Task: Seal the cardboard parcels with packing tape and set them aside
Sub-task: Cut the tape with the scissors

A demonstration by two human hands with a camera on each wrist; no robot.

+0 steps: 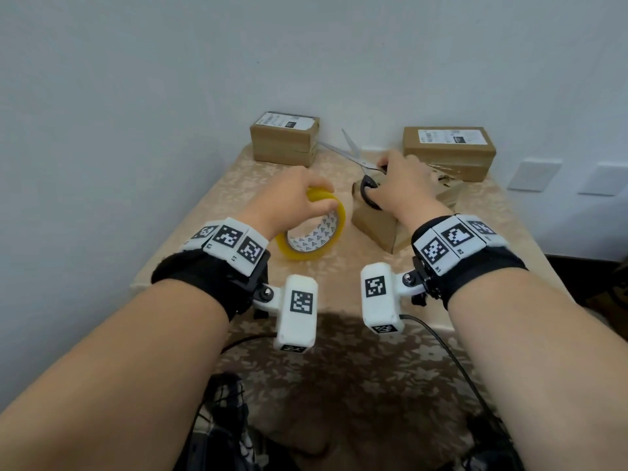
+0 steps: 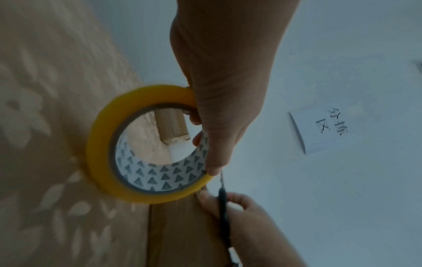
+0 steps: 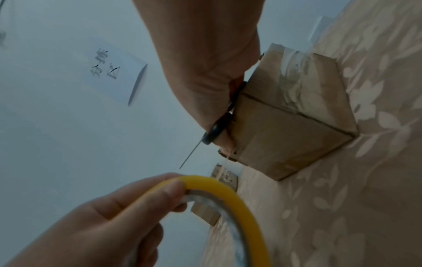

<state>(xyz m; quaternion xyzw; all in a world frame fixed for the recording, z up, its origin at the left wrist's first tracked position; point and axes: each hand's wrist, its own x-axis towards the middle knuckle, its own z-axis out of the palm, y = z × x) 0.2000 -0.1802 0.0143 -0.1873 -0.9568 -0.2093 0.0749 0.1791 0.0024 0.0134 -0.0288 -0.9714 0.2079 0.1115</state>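
You are gripping the tape roll [image 1: 311, 226] in your left hand [image 1: 289, 195] just left of the box [image 1: 377, 229], while your right hand [image 1: 404, 181] is gripping open scissors [image 1: 360, 161] over it.

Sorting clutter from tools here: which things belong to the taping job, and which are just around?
In use:
yellow roll of packing tape, left hand
black-handled steel scissors, right hand
small brown cardboard parcel

Around:
two labelled cardboard boxes
handwritten paper note
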